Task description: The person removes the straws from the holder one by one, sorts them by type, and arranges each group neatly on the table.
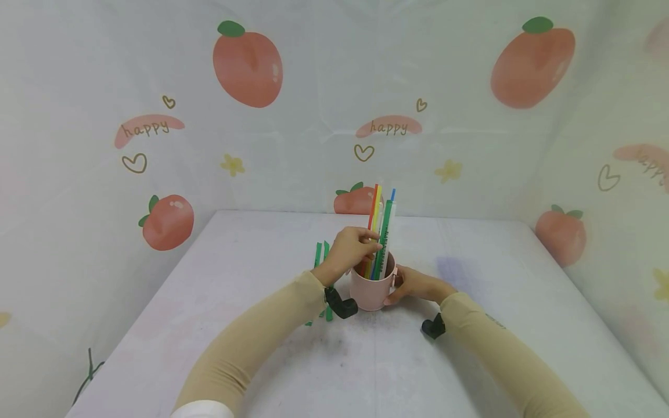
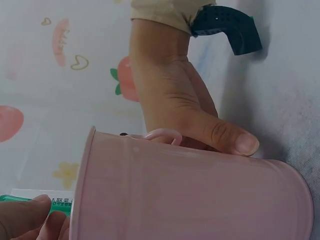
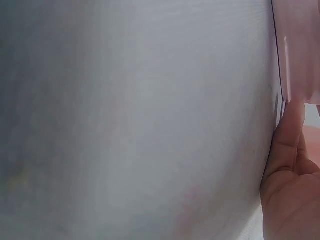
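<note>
A small pink bucket (image 1: 370,293) stands upright on the table, holding several long thin sticks. Among them are a red stick (image 1: 373,203), a yellow one (image 1: 378,200) and a blue-tipped one (image 1: 393,195). My left hand (image 1: 351,249) is over the bucket's rim, thumb and fingers pinching a green printed stick packet (image 1: 386,226) that leans inside; the left wrist view shows this grip at lower left. My right hand (image 1: 418,284) grips the bucket's right side near its handle loop, the thumb (image 2: 240,142) lying along the wall. Its far fingers are hidden.
Several more green packets (image 1: 317,255) lie on the white table (image 1: 251,348) left of the bucket, partly covered by my left forearm. Black wrist mounts (image 1: 341,304) sit on both sleeves. A fruit-patterned cloth (image 1: 313,116) hangs behind the table.
</note>
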A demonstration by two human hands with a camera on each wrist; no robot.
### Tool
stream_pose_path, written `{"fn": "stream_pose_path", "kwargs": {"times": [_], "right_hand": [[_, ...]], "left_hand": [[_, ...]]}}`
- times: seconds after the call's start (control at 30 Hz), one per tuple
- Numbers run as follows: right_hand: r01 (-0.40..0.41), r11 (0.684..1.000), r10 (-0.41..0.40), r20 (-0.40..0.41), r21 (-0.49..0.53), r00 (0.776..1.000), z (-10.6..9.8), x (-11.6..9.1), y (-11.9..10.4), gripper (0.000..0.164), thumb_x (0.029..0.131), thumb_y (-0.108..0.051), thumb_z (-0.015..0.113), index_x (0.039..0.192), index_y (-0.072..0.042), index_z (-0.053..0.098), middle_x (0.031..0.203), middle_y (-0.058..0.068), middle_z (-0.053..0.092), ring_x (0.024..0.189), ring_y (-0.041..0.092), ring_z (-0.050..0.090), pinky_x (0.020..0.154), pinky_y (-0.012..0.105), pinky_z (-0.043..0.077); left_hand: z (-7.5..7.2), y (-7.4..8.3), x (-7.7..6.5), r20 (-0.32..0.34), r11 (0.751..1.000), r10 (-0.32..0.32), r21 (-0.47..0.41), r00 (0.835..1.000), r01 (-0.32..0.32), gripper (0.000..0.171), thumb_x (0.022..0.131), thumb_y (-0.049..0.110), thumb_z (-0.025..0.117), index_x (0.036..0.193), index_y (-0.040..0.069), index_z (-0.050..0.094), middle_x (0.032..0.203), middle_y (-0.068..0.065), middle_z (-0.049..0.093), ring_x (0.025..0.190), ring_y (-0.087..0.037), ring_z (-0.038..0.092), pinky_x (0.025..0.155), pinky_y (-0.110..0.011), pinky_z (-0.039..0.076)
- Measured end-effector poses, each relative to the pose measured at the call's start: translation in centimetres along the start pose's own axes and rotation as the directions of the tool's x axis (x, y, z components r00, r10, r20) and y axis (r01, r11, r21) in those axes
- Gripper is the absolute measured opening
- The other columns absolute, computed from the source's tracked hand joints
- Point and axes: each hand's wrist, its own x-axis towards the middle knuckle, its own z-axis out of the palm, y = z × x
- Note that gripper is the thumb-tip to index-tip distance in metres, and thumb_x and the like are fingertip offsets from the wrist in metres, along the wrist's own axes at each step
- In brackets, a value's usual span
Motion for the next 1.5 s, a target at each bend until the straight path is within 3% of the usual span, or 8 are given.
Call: {"fn": "stream_pose_path", "kwargs": {"times": [0.2, 0.5, 0.7, 0.97, 1.5], "right_hand": [[0.01, 1.0, -0.01, 0.004, -0.011, 1.0, 0.0, 0.1, 0.1, 0.074, 0.076, -0.011, 0.082, 0.137, -0.002, 0.042, 0.119, 0.007, 0.049, 0.11, 0.025, 0.038, 0.1, 0.041, 0.032], [-0.047, 0.999, 0.047, -0.002, 0.019, 0.999, 0.0, 0.0, -0.1, 0.089, 0.076, -0.015, 0.082, 0.148, -0.005, 0.03, 0.144, 0.018, 0.039, 0.132, 0.037, 0.033, 0.115, 0.061, 0.02], [-0.054, 0.998, 0.054, -0.003, 0.031, 0.999, 0.1, 0.0, -0.2, 0.093, 0.075, -0.014, 0.082, 0.15, -0.006, 0.027, 0.15, 0.021, 0.033, 0.137, 0.042, 0.029, 0.115, 0.062, 0.018], [-0.057, 0.998, 0.057, -0.007, 0.029, 0.998, 0.1, 0.0, -0.1, 0.092, 0.075, -0.015, 0.082, 0.149, -0.005, 0.029, 0.148, 0.02, 0.035, 0.136, 0.04, 0.03, 0.115, 0.062, 0.019], [-0.033, 0.999, 0.033, -0.015, 0.026, 0.999, 0.1, 0.0, -0.1, 0.086, 0.074, -0.013, 0.083, 0.145, -0.003, 0.034, 0.142, 0.018, 0.041, 0.131, 0.036, 0.034, 0.115, 0.06, 0.021]], "left_hand": [[0.2, -0.2, 0.4, -0.009, 0.998, 0.023, 0.052, 1.0, -0.022, 0.024, 0.088, 0.014, 0.072, 0.11, 0.004, 0.07, 0.085, -0.008, 0.072, 0.062, -0.015, 0.067, 0.061, -0.026, 0.058], [0.6, -0.3, 0.8, -0.038, 0.991, -0.016, 0.134, 0.999, 0.021, 0.019, 0.087, 0.023, 0.074, 0.1, 0.009, 0.072, 0.07, -0.002, 0.067, 0.056, -0.011, 0.062, 0.052, -0.02, 0.053], [0.7, -0.2, 1.0, -0.05, 0.986, -0.04, 0.158, 0.998, 0.048, 0.018, 0.086, 0.024, 0.074, 0.096, 0.008, 0.071, 0.074, -0.003, 0.066, 0.056, -0.011, 0.062, 0.051, -0.019, 0.053], [0.8, -0.1, 1.1, -0.053, 0.982, -0.057, 0.177, 0.997, 0.065, 0.017, 0.085, 0.026, 0.075, 0.092, 0.01, 0.071, 0.072, -0.003, 0.065, 0.055, -0.012, 0.061, 0.049, -0.019, 0.052], [0.7, -0.1, 0.9, -0.066, 0.994, -0.049, 0.091, 0.997, 0.055, 0.014, 0.085, 0.024, 0.076, 0.086, 0.01, 0.071, 0.065, -0.003, 0.061, 0.054, -0.012, 0.057, 0.051, -0.022, 0.054]]}}
